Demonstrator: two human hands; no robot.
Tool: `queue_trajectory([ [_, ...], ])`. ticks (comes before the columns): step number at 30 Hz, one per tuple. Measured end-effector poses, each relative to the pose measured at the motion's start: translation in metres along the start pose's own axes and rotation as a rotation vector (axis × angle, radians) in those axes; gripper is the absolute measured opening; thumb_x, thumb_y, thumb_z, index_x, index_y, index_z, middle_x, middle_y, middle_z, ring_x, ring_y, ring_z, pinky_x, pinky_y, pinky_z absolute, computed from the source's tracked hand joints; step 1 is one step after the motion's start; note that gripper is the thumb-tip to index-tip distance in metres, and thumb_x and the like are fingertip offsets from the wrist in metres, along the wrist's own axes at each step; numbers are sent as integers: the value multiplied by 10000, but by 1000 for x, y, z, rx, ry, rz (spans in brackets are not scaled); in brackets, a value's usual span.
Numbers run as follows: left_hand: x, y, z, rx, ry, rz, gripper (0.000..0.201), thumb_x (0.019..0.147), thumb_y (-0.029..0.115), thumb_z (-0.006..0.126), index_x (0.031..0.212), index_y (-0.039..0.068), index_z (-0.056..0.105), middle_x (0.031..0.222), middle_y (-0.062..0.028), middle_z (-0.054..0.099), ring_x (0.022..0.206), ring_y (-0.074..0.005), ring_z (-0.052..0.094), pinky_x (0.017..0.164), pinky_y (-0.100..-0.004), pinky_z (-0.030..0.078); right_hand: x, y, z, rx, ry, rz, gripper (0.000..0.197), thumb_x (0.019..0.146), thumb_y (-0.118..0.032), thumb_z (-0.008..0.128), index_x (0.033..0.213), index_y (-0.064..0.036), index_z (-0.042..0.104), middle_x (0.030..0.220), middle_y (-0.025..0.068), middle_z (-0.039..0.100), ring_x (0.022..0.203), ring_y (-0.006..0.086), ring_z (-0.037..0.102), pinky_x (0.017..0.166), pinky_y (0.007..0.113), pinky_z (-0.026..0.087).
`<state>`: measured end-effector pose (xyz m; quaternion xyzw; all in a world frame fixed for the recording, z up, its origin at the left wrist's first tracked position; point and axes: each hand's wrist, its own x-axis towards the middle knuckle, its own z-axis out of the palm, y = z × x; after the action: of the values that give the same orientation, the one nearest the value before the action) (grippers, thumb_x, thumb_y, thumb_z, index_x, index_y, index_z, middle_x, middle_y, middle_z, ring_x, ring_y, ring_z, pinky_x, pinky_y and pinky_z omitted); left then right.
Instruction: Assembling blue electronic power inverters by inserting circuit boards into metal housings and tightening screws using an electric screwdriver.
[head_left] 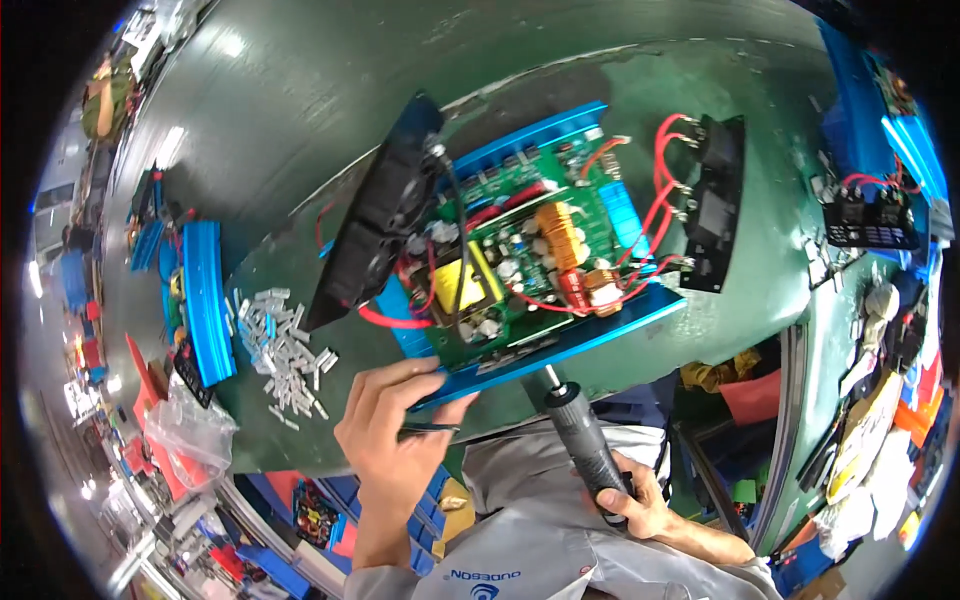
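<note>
Steadying a blue electronics case while aiming an electric screwdriver at its near edge.

Left hand (390, 430) grips the blue case (540, 350), mid-worktop (280, 130), pinching tweezers too. Right hand (635, 500) is closed around the screwdriver (585, 440), tip near the rim. Best kept square to the screw, case pinned flat. Small silver parts (285, 355) lie left.

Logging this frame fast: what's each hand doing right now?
Left hand: closed, gripping the near edge of the blue case and a thin dark tool.
Right hand: closed around the electric screwdriver.
</note>
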<state>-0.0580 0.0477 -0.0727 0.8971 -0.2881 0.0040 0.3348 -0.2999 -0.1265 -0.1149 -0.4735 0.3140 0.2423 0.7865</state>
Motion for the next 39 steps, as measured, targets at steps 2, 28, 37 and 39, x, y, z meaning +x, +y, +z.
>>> queue_trajectory([
  [2, 7, 8, 0, 56, -33, 103, 336, 648, 51, 908, 912, 67, 701, 954, -94, 711, 824, -259, 669, 719, -349, 541, 1, 2, 0, 1, 3, -1, 655, 855, -504, 701, 1238, 19, 609, 821, 29, 636, 745, 95, 569, 689, 255, 436],
  [28, 27, 17, 5, 229, -314, 381, 483, 658, 41, 758, 1136, 31, 693, 951, -31, 598, 761, -191, 597, 552, -301, 470, -2, -3, 8, 8, -3, -62, 827, 1004, -697, 311, 1253, 52, 554, 930, 103, 669, 822, 151, 634, 738, 293, 497],
  [37, 37, 17, 1, 284, -400, 530, 395, 724, 68, 680, 1105, -36, 681, 924, -42, 527, 803, -148, 574, 521, -225, 463, 2, 6, 1, 317, -168, 4, 876, 987, -733, 294, 1322, 40, 536, 804, 94, 648, 665, 144, 594, 618, 283, 461],
  [39, 42, 17, 4, 286, -378, 519, 370, 736, 69, 683, 1094, -25, 683, 915, -35, 534, 795, -146, 577, 523, -227, 462, 7, 8, -8, 448, -308, 84, 943, 964, -772, 270, 1388, 36, 508, 798, 98, 648, 646, 140, 582, 605, 283, 452],
])
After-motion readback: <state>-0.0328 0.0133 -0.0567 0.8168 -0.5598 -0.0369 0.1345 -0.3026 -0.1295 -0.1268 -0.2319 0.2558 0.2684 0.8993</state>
